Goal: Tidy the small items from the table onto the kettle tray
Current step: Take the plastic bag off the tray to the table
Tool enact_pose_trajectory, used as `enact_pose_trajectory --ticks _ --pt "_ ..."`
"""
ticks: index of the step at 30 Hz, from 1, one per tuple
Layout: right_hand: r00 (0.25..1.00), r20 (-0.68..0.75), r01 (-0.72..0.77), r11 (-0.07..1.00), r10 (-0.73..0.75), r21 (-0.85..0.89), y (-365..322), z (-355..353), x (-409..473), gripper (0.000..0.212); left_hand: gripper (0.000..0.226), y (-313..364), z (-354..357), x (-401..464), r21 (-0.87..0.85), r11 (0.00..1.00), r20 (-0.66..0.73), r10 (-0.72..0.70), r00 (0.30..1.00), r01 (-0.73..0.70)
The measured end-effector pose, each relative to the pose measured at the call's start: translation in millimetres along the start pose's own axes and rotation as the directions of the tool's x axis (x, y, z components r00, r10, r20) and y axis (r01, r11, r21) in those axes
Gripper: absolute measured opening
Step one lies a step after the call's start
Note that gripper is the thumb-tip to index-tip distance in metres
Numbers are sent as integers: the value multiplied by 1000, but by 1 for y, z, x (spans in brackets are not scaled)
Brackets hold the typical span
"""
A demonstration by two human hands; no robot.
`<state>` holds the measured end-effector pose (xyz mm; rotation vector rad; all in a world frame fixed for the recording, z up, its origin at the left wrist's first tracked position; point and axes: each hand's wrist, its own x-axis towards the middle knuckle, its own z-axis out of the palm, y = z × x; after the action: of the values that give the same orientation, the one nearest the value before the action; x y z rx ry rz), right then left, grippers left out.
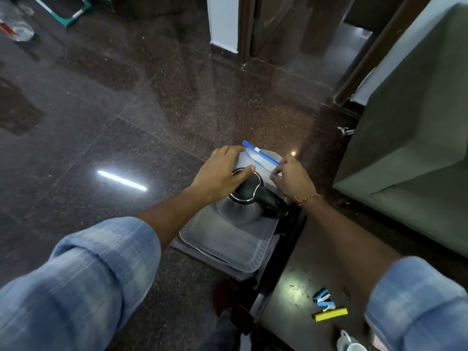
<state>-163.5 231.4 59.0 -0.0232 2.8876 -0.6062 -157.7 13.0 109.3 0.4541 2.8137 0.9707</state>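
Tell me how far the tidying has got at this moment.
Done: nothing small clearly lies on the grey tray beside the kettle. In hand: both hands, left and right, hold a clear zip bag over the tray's far end. Left: a blue item, a yellow strip and a white cup on the table.

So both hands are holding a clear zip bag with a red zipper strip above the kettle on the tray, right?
Nearly. The head view shows both the left hand and the right hand holding the clear zip bag above the kettle on the tray, but the bag's zipper strip is blue, not red.
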Motion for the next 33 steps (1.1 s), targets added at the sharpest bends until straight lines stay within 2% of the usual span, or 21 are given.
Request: enact_pose_trajectory --ticks 3,7,10,14,19,24,26,28,30,33 --pt "994 -112 19 992 -5 123 -10 -33 -26 21 41 38 -1 7 -128 992 -102 -30 994 17" --pt "971 -237 72 981 -28 178 -23 -82 -67 32 37 96 2 15 -369 922 -111 -172 979 120" --pt "945 -328 77 973 -1 218 -25 -115 -104 28 29 138 2 18 -454 880 -108 -212 971 142" --pt "891 -430 -14 954 147 298 -5 -154 -157 18 17 195 8 12 -434 898 -83 -111 990 64" --pt "837 -469 -124 932 282 340 42 -191 -222 21 16 263 33 -15 -400 914 5 82 997 -73" --pt "825 -390 -318 906 409 278 97 -225 -292 31 22 339 70 -49 -381 910 25 188 982 -164" --pt "808 -431 -366 915 402 169 114 -237 -324 39 25 369 89 -66 -383 906 21 205 979 -182" --pt "772 -549 -310 944 321 116 126 -248 -357 37 26 399 108 -86 -365 908 34 233 972 -205" --pt "726 -588 -244 933 356 264 135 -255 -388 28 26 431 127 -109 -336 912 63 273 960 -238" --pt "706 -399 -329 769 585 548 161 -258 -425 23 21 476 158 -141 -328 899 85 333 939 -289"
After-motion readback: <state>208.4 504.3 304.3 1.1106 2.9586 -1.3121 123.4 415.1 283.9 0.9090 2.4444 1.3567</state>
